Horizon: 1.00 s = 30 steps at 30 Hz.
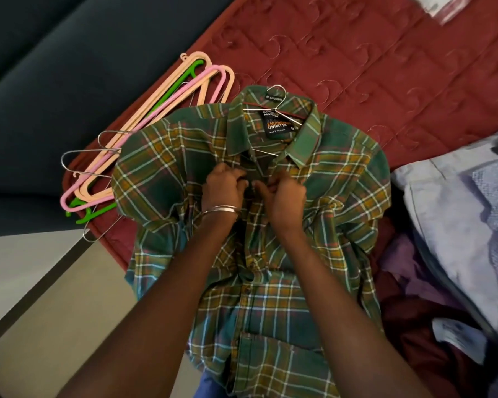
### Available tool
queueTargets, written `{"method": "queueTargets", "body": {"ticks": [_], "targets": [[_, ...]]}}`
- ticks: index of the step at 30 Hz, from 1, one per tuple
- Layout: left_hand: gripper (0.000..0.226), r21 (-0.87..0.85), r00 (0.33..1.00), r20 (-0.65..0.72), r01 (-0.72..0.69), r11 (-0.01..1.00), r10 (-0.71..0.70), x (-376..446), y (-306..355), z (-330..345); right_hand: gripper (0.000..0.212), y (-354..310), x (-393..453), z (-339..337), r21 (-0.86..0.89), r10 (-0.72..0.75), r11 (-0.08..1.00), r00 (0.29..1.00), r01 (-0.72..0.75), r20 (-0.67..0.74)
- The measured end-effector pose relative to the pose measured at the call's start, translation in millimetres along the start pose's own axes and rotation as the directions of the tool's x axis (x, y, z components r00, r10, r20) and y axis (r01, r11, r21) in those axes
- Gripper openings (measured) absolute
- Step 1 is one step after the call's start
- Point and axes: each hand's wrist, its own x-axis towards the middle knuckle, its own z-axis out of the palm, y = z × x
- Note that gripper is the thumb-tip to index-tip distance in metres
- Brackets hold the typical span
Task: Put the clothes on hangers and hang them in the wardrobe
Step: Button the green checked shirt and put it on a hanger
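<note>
- plaid shirt [270, 254] lies front-up on the red quilt [385, 67], collar at the far end, tail hanging off the near edge; metal hanger [273, 110] already inside, hook poking out past the collar
- left hand [223, 188] and right hand [285, 193] both sit on the placket just below the collar, fingers curled and pinching the two front edges; looks like the top button is being done up, though the button itself is hidden under the fingertips
- to do it well: keep the buttonhole edge on top, hold both edges flat and aligned so the plaid lines match; push the button through with the thumb, don't drag the fabric
- one button near the collar should be enough to stop the shirt sliding off; more is likely wasted time
- risk: tugging the placket can pull a shoulder off the hanger arm; check both shoulders sit square before lifting
- lift by the hook, not the collar
- spare hangers [144, 133] piled to the left, partly under the sleeve; more clothes [457, 211] heaped on the right
</note>
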Motion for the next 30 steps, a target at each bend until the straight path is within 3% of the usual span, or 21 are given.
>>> {"method": "queueTargets", "body": {"ticks": [5, 10, 12, 17, 20, 22, 24, 26, 28, 30], "targets": [[0.025, 0.129, 0.997, 0.046, -0.071, 0.989, 0.065, 5, -5, -2, 0.064, -17, 0, 12, -0.348, 0.091, 0.936, 0.993, -0.059, 0.075], [0.024, 0.184, 0.988, 0.044, -0.155, 0.971, 0.15, -1, -8, -4, 0.038, -16, -2, 14, -0.431, 0.038, 0.902, 0.999, -0.022, 0.028], [0.025, 0.283, 0.979, 0.093, -0.199, 0.938, 0.18, -1, -7, -4, 0.03, -9, -6, 11, -0.339, 0.002, 0.941, 1.0, -0.008, -0.019], [0.024, 0.39, 0.922, 0.161, -0.386, 0.836, 0.351, -7, -7, -8, 0.02, 3, -15, -4, 0.14, 0.068, 0.989, 0.991, -0.052, -0.114], [0.028, 0.461, 0.877, 0.159, -0.472, 0.752, 0.454, -6, -5, -11, 0.018, 4, -24, -4, 0.246, 0.101, 0.967, 0.988, -0.07, -0.114], [0.006, 0.549, 0.81, 0.191, -0.556, 0.624, 0.554, -5, -8, -9, 0.018, 5, -24, -1, 0.303, 0.13, 0.949, 0.985, -0.09, -0.114], [0.02, 0.56, 0.8, 0.238, -0.576, 0.595, 0.55, 1, -16, -1, 0.018, 6, -22, 3, 0.365, 0.166, 0.923, 0.981, -0.118, -0.103], [0.021, 0.568, 0.837, 0.185, -0.519, 0.638, 0.515, 0, -10, -6, 0.016, 6, -20, 5, 0.39, 0.176, 0.911, 0.981, -0.132, -0.078], [0.013, 0.459, 0.928, 0.138, -0.369, 0.808, 0.345, -7, 3, -7, 0.014, 6, -18, 4, 0.397, 0.165, 0.909, 0.984, -0.128, -0.06], [0.03, 0.339, 0.991, 0.082, -0.127, 0.932, 0.105, -5, 9, -3, 0.014, 9, -17, 4, 0.413, 0.173, 0.9, 0.984, -0.139, -0.046]]}}
